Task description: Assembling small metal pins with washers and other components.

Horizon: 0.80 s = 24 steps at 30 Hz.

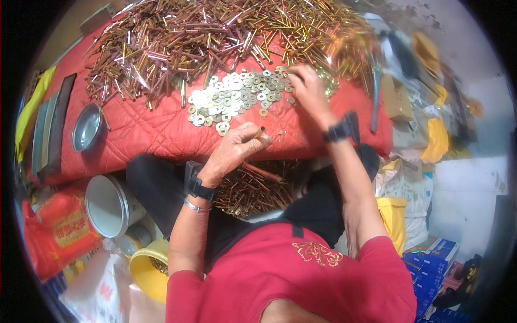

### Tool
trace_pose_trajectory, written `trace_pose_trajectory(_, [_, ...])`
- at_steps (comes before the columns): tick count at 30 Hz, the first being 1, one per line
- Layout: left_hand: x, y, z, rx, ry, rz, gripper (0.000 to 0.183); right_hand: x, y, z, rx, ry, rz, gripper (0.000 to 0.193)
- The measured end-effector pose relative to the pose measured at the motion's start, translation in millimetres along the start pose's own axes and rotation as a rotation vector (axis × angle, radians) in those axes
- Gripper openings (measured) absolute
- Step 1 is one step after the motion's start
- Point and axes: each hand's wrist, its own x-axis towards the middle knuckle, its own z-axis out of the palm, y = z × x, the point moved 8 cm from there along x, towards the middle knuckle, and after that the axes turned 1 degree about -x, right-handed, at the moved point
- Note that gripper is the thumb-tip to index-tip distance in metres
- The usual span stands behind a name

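Over the near edge of the red quilted cloth (177, 121), my left hand (237, 151) is closed around a thin metal rod (262, 129), whose end pokes out by the thumb. Most of that rod is hidden in the fingers. My right hand (311, 92) reaches to the right side of a spread of flat metal washers (226, 99). Its fingertips are drawn together at the washers, and what is between them is too small to make out. Beyond the washers lies a big heap of brass-coloured metal rods (177, 46).
More rods fill a container (253, 191) between my legs. A metal bowl (87, 127) stands at the left on the cloth. Lower left are a white bucket (107, 206) and a yellow bucket (148, 277). Blue boxes (425, 274) sit lower right, a cardboard box (397, 99) further up.
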Motion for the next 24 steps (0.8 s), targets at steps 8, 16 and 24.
trace_pose_trajectory(8, [2,-31,-23,-0.214,0.319,-0.236,0.023,72,48,44,-0.803,0.072,-0.157,0.013])
trace_pose_trajectory(16, [18,8,-3,0.811,0.407,0.349,0.020,39,18,-8,-0.203,0.174,-0.170,0.006])
trace_pose_trajectory(24, [20,-4,23,0.911,0.262,0.376,0.029,-43,-29,-46,0.001,0.021,-0.015,0.024])
